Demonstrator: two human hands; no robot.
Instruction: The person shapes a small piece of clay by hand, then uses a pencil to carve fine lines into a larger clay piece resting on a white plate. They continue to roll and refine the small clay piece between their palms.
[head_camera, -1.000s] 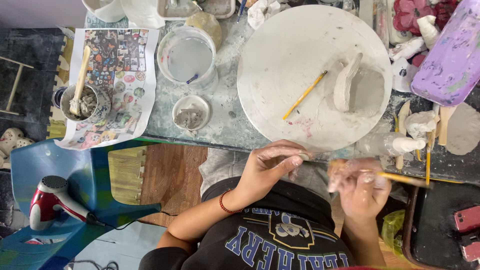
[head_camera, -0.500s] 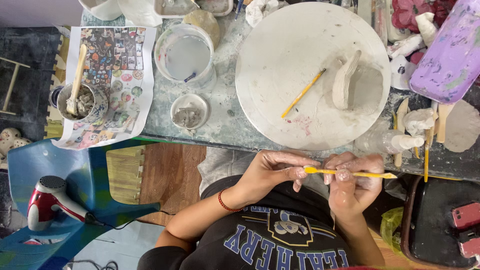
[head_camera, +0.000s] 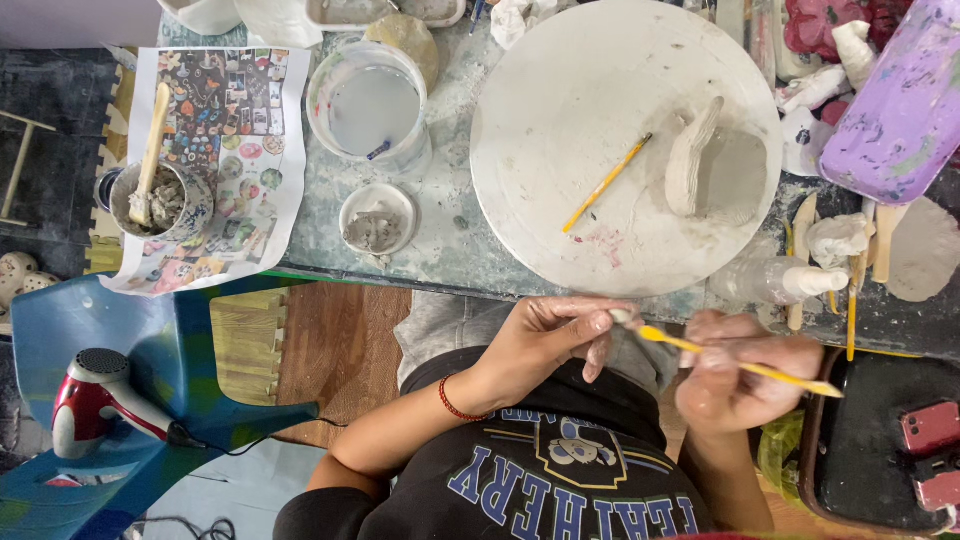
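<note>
Yellow tools: 1 pinched in right hand (head_camera: 735, 385), left hand (head_camera: 555, 335) grip pinching its tip; 1 on board (head_camera: 560, 140).

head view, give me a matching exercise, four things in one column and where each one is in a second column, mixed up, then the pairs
Things:
1. yellow tool
2. clay piece
3. wooden stick
4. hair dryer

Places:
A. on the blue chair
B. standing in the metal cup
C. held in the right hand, its tip pinched by the left hand
D. on the round white board

Pairs: 1-C, 2-D, 3-B, 4-A
</note>
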